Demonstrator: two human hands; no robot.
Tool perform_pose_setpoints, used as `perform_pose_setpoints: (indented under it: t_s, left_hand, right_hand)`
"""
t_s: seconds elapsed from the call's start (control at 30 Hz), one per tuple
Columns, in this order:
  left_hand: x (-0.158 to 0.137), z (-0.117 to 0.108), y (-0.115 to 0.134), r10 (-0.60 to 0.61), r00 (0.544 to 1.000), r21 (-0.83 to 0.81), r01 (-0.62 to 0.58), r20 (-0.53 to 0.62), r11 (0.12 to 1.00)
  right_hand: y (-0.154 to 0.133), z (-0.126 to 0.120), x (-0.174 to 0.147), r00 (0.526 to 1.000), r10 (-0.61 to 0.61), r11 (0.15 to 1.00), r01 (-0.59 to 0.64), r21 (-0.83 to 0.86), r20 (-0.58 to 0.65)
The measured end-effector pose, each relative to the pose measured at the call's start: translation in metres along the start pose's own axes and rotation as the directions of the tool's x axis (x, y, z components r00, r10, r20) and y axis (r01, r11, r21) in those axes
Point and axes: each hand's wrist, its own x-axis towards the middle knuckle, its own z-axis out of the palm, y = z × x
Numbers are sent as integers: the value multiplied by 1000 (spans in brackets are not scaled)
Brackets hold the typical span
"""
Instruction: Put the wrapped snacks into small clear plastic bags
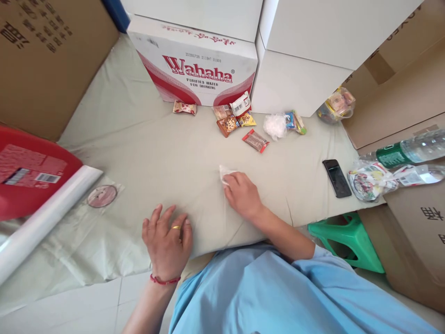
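Across the cloth-covered surface (149, 153), behind the hands, stands a Wahaha carton (205, 76). The left hand (168, 241) spreads its fingers wide, seemingly holding nothing; the right hand (243, 195) has its fingers curled narrow. Snack packets (228, 125) lie grouped near the carton, out of both hands' reach. Smallest, a thin white piece (222, 172), perhaps tissue, sits pinched in the right fingers near mid-surface; not yet released, its handling seems unfinished, though how much remains cannot be told.

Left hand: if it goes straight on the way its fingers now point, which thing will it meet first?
Crossing the pale table cover, the left hand would probably meet the small red-and-cream packet before the Wahaha box. The fingers are spread, so the exact line is uncertain.
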Motion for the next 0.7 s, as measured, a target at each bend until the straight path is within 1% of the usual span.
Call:
perform_pose_setpoints:
  t_s: [0.07, 0.1, 0.13, 0.17, 0.2, 0.23, 0.3, 0.33, 0.37, 0.4, 0.43, 0.47, 0.5, 0.53, 0.57, 0.6, 0.67, 0.7]
  left_hand:
    - [3, 4, -1, 10, 1000, -6, -10, 14, 1000]
    - [3, 5, -1, 14, 1000, -10, -14, 21, 1000]
    - [4, 7, -1, 14, 1000, -12, -14, 26, 1000]
    - [4, 8, 0, 13, 1000, -14, -12, 25, 1000]
    - [4, 8, -1, 12, 1000, -17, -11, 21, 1000]
    - [4, 8, -1, 12, 1000, -19, -12, 18, 1000]
    - [5, 8, -3, 18, 1000, -22, -18, 17, 1000]
    - [5, 9, -4, 25, 1000, -20, -24, 19, 1000]
    - [6, 9, -6, 36, 999, -16, -36, 17, 999]
    - [6, 9, -8, 51, 999, -12, -51, 13, 999]
    - [7, 9, -9, 67, 998, -11, -67, 6, 998]
    - [7, 10, -11, 83, 997, -10, -83, -3, 996]
    - [8, 10, -12, 96, 995, -12, -96, -12, 995]
    - [8, 11, -13, 100, 995, -15, -100, -25, 995]
    - [9, 11, -13, 95, 995, -21, -96, -36, 995]
    - [9, 12, -13, 85, 995, -27, -86, -45, 996]
    - [10, 12, -12, 63, 996, -31, -65, -56, 997]
    - [11, 13, -11, 53, 997, -26, -55, -52, 998]
  right_hand:
    - [29, -17, -10, 991, 88, 990, -76, 115, -99]
    - [48, -27, -15, 975, 161, 973, -130, 192, -152]
    - [69, -37, -20, 945, 255, 940, -192, 282, -207]
    - [91, -47, -25, 896, 365, 886, -251, 389, -253]
    - [115, -56, -29, 830, 480, 808, -291, 513, -285]
    - [139, -66, -32, 758, 578, 716, -293, 633, -303]
    - [185, -83, -32, 626, 726, 511, -216, 832, -284]
    - [206, -91, -29, 580, 772, 422, -163, 892, -259]
    - [225, -97, -23, 541, 805, 356, -111, 928, -244]
    - [241, -101, -14, 515, 825, 313, -71, 947, -234]
    - [254, -104, -4, 500, 834, 293, -48, 955, -231]
    - [264, -105, 7, 496, 837, 293, -48, 955, -231]
    - [271, -103, 18, 500, 834, 309, -76, 948, -232]
    - [276, -99, 28, 512, 825, 347, -125, 929, -239]
    - [278, -94, 36, 527, 809, 413, -192, 890, -262]
    - [279, -88, 42, 544, 779, 512, -262, 818, -313]
    - [277, -77, 46, 590, 656, 737, -365, 568, -471]
    - [276, -73, 44, 615, 569, 821, -389, 418, -546]
